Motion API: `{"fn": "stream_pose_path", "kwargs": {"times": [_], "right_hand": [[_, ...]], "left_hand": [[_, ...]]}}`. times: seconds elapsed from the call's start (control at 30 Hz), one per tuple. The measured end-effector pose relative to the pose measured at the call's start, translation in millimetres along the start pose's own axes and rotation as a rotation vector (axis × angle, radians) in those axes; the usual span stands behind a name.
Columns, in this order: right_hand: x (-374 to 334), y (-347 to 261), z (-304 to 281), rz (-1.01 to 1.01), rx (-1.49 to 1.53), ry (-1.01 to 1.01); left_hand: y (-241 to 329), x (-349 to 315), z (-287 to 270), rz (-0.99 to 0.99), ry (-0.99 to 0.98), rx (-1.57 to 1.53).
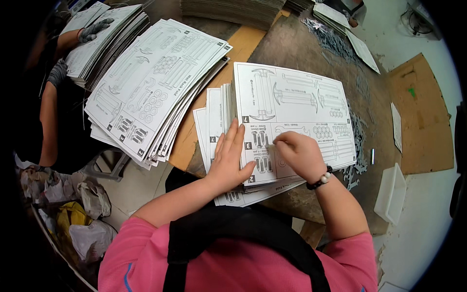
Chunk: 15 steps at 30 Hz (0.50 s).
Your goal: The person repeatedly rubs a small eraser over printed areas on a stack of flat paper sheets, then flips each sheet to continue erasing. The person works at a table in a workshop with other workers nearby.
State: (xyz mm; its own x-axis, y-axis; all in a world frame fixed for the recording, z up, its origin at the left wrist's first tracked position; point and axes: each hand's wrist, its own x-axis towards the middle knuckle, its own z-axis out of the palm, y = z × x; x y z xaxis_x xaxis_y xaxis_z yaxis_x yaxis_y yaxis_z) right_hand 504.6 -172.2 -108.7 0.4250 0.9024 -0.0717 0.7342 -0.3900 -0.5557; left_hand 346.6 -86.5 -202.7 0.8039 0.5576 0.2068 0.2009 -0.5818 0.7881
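Note:
In front of me lies a stack of white printed cards (299, 97) with black line drawings of bolts, rings and brackets. My left hand (227, 155) rests flat along the stack's left edge, fingers stretched out and thumb on the top card. My right hand (299, 155) is closed over the lower middle of that card, its fingers curled down against the surface. Whatever may be in those fingers is hidden. More cards (200, 126) stick out unevenly beneath and to the left of the stack.
A taller stack of similar cards (160, 82) stands to the left. Beyond it, another person's gloved hands (96, 30) touch a further pile. Grey metal wrenches (353, 180) lie along the right, near a white plastic tray (390, 193). Cardboard (421, 117) lies farther right.

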Motion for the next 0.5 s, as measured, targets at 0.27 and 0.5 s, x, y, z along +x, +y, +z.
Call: {"fn": "stream_pose_path", "kwargs": {"times": [0.27, 0.5], "right_hand": [[-19, 0, 8, 0.328, 0.44, -0.148], [-13, -24, 18, -0.158, -0.244, -0.089]], "left_hand": [[2, -18, -5, 0.153, -0.072, 0.086], [0, -20, 6, 0.166, 0.003, 0.093]]}}
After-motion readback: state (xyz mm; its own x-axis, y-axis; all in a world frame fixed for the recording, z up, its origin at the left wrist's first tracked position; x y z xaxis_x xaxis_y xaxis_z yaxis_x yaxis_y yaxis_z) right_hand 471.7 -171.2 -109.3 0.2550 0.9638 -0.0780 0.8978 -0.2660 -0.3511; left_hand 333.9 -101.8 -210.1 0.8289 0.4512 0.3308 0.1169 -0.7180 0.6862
